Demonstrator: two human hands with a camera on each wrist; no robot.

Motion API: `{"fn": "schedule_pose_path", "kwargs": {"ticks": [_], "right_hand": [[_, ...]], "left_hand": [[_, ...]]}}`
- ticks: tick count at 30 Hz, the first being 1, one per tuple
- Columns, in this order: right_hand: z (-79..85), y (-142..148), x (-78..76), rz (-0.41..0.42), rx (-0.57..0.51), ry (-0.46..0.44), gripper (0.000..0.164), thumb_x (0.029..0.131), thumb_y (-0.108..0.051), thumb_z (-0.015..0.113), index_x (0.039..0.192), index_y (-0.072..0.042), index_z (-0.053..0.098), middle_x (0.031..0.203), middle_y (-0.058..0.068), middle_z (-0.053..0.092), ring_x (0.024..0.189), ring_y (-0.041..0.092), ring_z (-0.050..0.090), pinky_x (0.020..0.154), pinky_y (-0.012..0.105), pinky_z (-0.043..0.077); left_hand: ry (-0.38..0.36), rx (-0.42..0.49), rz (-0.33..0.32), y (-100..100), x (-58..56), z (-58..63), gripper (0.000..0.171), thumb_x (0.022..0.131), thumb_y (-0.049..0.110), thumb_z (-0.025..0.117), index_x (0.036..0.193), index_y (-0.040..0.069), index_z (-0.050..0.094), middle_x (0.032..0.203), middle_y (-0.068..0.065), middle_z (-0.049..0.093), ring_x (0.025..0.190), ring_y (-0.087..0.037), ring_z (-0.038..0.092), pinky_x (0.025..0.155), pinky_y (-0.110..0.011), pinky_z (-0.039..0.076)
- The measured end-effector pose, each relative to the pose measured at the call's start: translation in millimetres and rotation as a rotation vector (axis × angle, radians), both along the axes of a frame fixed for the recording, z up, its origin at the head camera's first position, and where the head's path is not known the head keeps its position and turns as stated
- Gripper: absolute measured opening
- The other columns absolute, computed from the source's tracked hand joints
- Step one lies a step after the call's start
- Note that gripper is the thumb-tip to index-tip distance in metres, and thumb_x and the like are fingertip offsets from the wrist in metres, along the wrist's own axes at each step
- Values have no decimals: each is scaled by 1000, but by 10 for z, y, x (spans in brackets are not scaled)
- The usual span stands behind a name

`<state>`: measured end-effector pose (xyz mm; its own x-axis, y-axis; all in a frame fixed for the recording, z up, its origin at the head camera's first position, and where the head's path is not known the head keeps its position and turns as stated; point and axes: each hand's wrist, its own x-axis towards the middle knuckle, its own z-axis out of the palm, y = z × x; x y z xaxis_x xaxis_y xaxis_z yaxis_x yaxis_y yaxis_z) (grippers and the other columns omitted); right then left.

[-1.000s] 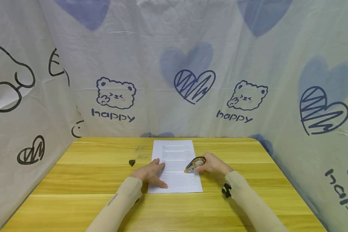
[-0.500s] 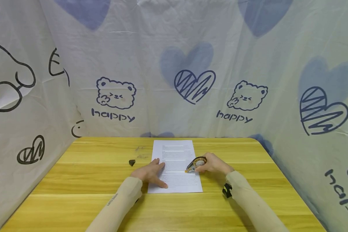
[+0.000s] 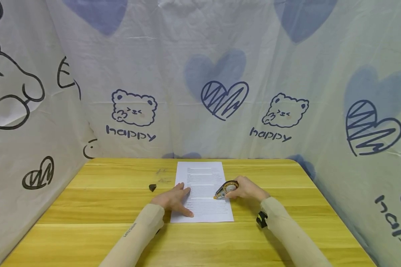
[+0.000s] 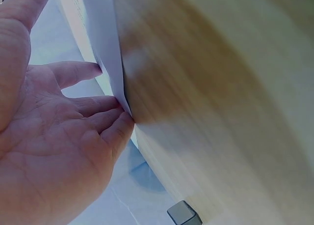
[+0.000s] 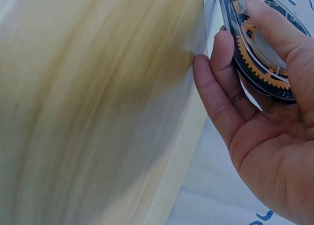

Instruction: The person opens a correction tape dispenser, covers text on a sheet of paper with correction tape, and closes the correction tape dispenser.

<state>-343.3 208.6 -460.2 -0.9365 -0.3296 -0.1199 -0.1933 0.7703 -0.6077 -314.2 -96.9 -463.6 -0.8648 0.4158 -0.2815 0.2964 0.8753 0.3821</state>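
Wood tbl [image 3: 70,211]: L hand [image 3: 171,199] on paper [image 3: 203,191], R hand [image 3: 246,189] grips corr. tape [image 3: 226,189].

The printed sheet [image 3: 205,207] lies on the table [image 3: 87,207], its far end just short of the table's back edge. The left hand [image 3: 174,199] rests over the sheet's left edge, its thumb toward the near end. The right hand [image 3: 246,188] lies at the sheet's right edge, holding the correction tape [image 3: 226,188], whose tip points left over the right part of the page. A small block [image 3: 152,187] sits on the table left of the sheet, beyond the left wrist. A fabric curtain [image 3: 180,115] hangs behind the table and along both sides, its central lined heart between two bears.
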Motion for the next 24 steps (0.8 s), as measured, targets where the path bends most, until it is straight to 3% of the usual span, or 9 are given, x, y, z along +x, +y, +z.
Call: {"fn": "schedule_pose_path", "kwargs": {"ticks": [11, 24], "right_hand": [[-5, 31, -5, -39, -12, -32, 27, 77, -26, 85, 85, -7, 68, 72, 1, 68, 61, 12, 55, 56, 24, 47], [3, 112, 16, -43, -18, -31, 29, 76, -25, 85, 86, -6, 67, 73, 3, 68, 62, 13, 55, 55, 23, 47]], "left_hand": [[0, 3, 3, 6, 13, -12, 106, 72, 55, 82, 154, 11, 32, 163, -19, 14, 152, -33, 13, 121, -50, 19], [-25, 25, 21, 34, 41, -4, 106, 72, 53, 82, 155, 12, 30, 164, -18, 11, 152, -32, 10, 122, -50, 16]]}}
